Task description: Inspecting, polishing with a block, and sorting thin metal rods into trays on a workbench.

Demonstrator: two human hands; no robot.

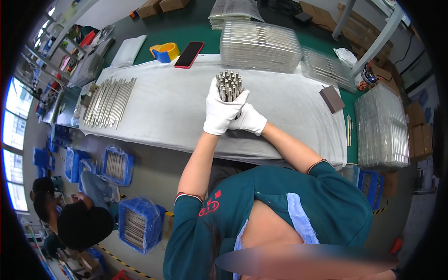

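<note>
Gloved hands, left hand (220,112) and right hand (248,120), clasp an upright bundle of metal rods (229,85) on the white cloth (168,107); squeezing evenly should keep ends level.

Rod bundle (229,85) lower half hidden by gloves.

A factory assembly or packing floor is indicated. A long workbench (158,112) is covered with white cloth over a green mat. Metal rods (109,100) are laid out in a row on it, and stacks of clear plastic trays (259,44) are piled along its far edge. Blue crates (137,224) filled with metal parts are set on the floor, which is marked with yellow-black hazard tape (119,261). Cardboard boxes (161,5) are stored behind.
</note>
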